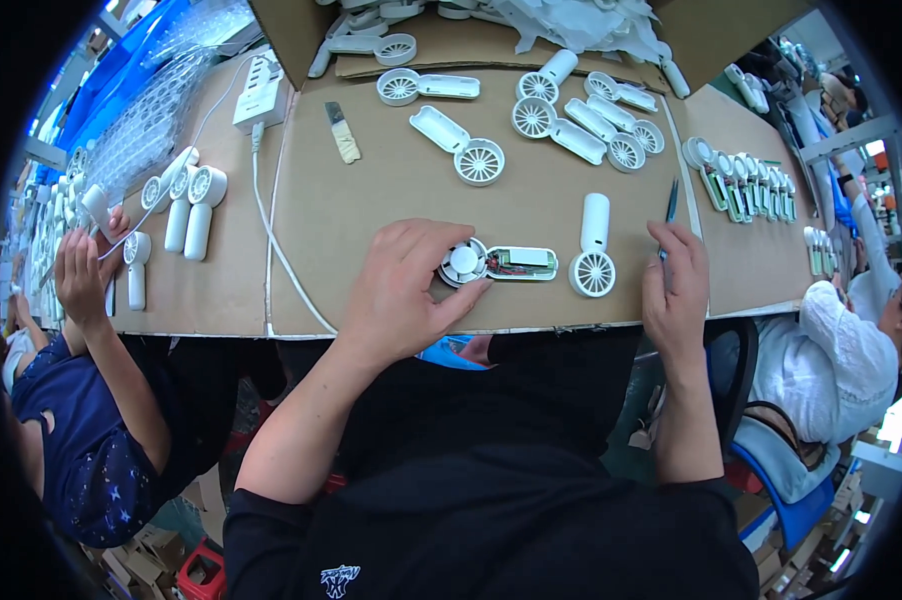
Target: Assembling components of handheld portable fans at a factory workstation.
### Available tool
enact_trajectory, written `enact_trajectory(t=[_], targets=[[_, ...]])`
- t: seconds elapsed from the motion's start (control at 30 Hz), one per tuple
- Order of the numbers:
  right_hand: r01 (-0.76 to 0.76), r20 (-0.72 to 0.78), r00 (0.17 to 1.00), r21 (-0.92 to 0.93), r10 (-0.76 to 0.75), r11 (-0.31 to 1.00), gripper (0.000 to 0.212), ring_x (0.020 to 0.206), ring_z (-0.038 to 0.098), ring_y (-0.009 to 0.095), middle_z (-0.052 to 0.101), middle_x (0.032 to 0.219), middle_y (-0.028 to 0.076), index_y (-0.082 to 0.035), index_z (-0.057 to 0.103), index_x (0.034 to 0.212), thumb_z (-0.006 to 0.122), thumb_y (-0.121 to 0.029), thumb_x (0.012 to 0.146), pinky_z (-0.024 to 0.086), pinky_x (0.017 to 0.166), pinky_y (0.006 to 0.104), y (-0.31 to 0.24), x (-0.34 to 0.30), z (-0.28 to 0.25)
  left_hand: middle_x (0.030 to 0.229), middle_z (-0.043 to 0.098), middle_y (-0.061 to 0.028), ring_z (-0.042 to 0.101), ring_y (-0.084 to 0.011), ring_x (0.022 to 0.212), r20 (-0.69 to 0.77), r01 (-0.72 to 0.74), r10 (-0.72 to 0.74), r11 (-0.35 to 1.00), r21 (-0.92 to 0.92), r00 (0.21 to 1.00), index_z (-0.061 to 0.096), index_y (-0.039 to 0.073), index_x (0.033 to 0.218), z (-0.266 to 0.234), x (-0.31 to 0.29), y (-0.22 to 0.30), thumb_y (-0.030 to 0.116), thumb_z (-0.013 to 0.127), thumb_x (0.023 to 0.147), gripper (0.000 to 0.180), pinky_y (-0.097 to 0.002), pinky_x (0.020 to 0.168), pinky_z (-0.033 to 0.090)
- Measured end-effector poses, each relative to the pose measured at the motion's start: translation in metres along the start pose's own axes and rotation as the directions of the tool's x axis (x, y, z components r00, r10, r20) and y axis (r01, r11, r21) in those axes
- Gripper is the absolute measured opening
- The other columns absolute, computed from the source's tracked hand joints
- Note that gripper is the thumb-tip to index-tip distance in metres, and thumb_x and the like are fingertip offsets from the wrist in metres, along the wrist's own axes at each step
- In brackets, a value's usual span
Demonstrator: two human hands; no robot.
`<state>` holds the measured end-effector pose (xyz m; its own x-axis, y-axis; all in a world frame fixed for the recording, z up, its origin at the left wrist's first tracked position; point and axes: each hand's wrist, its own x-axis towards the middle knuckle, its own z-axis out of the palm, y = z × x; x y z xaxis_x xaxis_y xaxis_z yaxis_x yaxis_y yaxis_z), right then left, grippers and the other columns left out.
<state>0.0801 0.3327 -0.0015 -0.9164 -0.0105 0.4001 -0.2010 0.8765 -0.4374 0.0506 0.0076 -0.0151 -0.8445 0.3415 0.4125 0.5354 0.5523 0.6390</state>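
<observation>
At nine o'clock a co-worker's hand (79, 275) is lifting a small white fan (99, 205) off the cardboard-covered table (371, 200), with more white handheld fans (193, 205) standing just beside it. Toward eleven o'clock a white power strip (259, 92) is lying with its cable trailing down the cardboard. Near the centre, the left hand (403, 290) is resting palm-down with fingers curled, its fingertips pressing on the round head of an opened fan (498, 263) whose handle is showing its circuit board. Just right of that, a closed white fan (593, 248) is lying upright. At three o'clock the right hand (676, 290) is pinching a slim dark tool (669, 208), tip pointing up. Beyond it, at two o'clock, a row of half-assembled fans (746, 185) is lying side by side.
</observation>
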Motion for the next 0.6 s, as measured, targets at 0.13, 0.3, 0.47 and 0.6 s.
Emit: enact_trajectory(t=[0.13, 0.3, 0.47, 0.6], targets=[[0.539, 0.209, 0.838, -0.181, -0.503, 0.823, 0.044, 0.112, 0.060, 0.028, 0.062, 0.126, 0.009, -0.008, 0.064, 0.138, 0.063, -0.003, 0.094, 0.049, 0.102, 0.0367, -0.010, 0.038, -0.012, 0.108, 0.073, -0.0088, 0.066, -0.0274, 0.107, -0.006, 0.016, -0.016, 1.000, 0.016, 1.000, 0.071, 0.006, 0.119, -0.002, -0.004, -0.003, 0.020, 0.082, 0.083, 0.040, -0.0377, 0.102, 0.046], [0.698, 0.449, 0.684, -0.172, -0.575, 0.695, 0.041, 0.117, 0.059, 0.030, 0.063, 0.132, 0.007, -0.008, 0.068, 0.133, 0.065, -0.005, 0.092, 0.048, 0.104, 0.0395, 0.001, 0.053, -0.005, 0.107, 0.073, -0.0086, 0.066, -0.0273, 0.106, -0.016, 0.012, -0.012, 1.000, 0.000, 1.000, 0.071, 0.006, 0.119, 0.000, -0.001, 0.000, 0.020, 0.082, 0.083, 0.040, -0.0376, 0.101, 0.046], [0.602, 0.478, 0.740, -0.156, -0.474, 0.783, 0.042, 0.113, 0.061, 0.027, 0.065, 0.126, 0.008, -0.010, 0.066, 0.136, 0.067, -0.007, 0.094, 0.050, 0.098, 0.0365, -0.008, 0.054, -0.022, 0.106, 0.072, -0.0082, 0.066, -0.0273, 0.105, -0.041, 0.022, -0.021, 0.999, 0.024, 0.999, 0.071, 0.006, 0.119, -0.002, -0.007, -0.003, 0.021, 0.082, 0.083, 0.040, -0.0377, 0.101, 0.046], [0.425, 0.426, 0.833, -0.087, -0.352, 0.901, 0.040, 0.109, 0.063, 0.028, 0.066, 0.125, 0.009, -0.007, 0.066, 0.134, 0.068, -0.009, 0.095, 0.051, 0.095, 0.0368, 0.014, 0.033, -0.024, 0.105, 0.072, -0.0085, 0.066, -0.0273, 0.105, -0.042, 0.007, -0.006, 1.000, 0.024, 0.999, 0.071, 0.006, 0.119, 0.000, -0.005, -0.004, 0.021, 0.082, 0.083, 0.040, -0.0377, 0.101, 0.046]])
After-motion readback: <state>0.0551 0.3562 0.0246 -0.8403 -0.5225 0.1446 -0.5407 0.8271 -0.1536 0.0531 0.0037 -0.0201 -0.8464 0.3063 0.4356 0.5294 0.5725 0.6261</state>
